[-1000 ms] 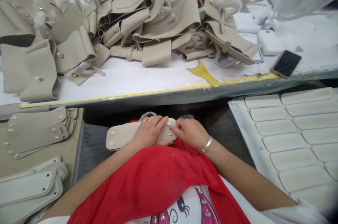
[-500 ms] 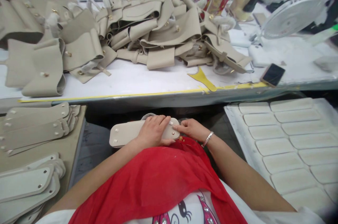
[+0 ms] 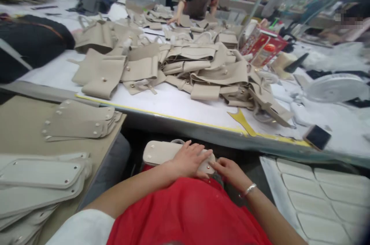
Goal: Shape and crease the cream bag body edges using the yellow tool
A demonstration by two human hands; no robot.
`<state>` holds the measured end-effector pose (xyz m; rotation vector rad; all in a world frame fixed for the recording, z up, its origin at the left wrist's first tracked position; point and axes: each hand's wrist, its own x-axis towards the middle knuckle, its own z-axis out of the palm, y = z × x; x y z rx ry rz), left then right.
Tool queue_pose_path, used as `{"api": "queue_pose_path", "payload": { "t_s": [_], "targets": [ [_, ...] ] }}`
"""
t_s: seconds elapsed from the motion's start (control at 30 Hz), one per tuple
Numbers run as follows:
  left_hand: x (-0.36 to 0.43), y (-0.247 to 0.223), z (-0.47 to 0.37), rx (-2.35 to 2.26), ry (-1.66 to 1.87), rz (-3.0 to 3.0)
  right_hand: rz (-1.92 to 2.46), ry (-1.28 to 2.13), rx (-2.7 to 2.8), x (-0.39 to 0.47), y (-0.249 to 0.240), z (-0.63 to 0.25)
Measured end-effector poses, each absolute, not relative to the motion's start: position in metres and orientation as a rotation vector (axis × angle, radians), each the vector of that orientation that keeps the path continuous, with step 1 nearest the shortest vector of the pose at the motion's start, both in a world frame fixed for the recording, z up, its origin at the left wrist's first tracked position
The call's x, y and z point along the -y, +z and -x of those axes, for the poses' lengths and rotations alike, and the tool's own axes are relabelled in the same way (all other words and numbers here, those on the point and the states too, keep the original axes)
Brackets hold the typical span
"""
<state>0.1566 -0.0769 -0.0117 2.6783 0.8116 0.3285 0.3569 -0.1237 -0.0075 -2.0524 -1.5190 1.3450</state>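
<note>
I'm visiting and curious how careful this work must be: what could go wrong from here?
The phone lies at the front edge of the table, so a nudge might knock it off. The left hand covers only part of the pale panel, which might shift if the right hand pushes hard at its end. The white strips are stacked unevenly and could slide if the white sleeve catches them.

Bright, cool overhead tubes glow at the upper right, washing the white bench (image 3: 179, 106) flat; dark shadow pools beneath its front edge. I'm seeing soft blur over my fingers (image 3: 199, 154), smearing toward the far background, and the lower-right corner falls dark and fuzzy.
</note>
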Motion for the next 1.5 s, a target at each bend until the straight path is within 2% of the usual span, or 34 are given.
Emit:
{"api": "queue_pose_path", "payload": {
  "t_s": [0.07, 0.17, 0.27, 0.4, 0.57, 0.97, 1.5],
  "targets": [
    [0.079, -0.009, -0.130, -0.875, 0.549, -2.608, 2.082, 1.034, 1.687, 0.122, 0.000, -0.360],
    [0.082, -0.008, -0.068, -1.375, 0.918, -2.224, 1.923, 0.614, 1.914, 0.112, 0.011, -0.351],
    [0.083, -0.018, -0.010, -1.683, 0.937, -1.618, 1.595, 0.427, 2.254, 0.095, 0.013, -0.311],
    [0.081, -0.035, 0.019, -1.435, 0.835, -1.117, 1.302, 0.494, 2.575, 0.071, 0.000, -0.231],
    [0.080, -0.037, 0.013, -1.361, 0.896, -0.963, 1.342, 0.559, 2.685, 0.058, -0.010, -0.174],
    [0.073, -0.043, 0.019, -1.312, 0.808, -1.117, 1.475, 0.480, 2.654, 0.057, -0.006, -0.154],
    [0.068, -0.041, 0.018, -1.396, 0.730, -1.249, 1.411, 0.579, 2.608, 0.054, -0.015, -0.156]
  ]
}}
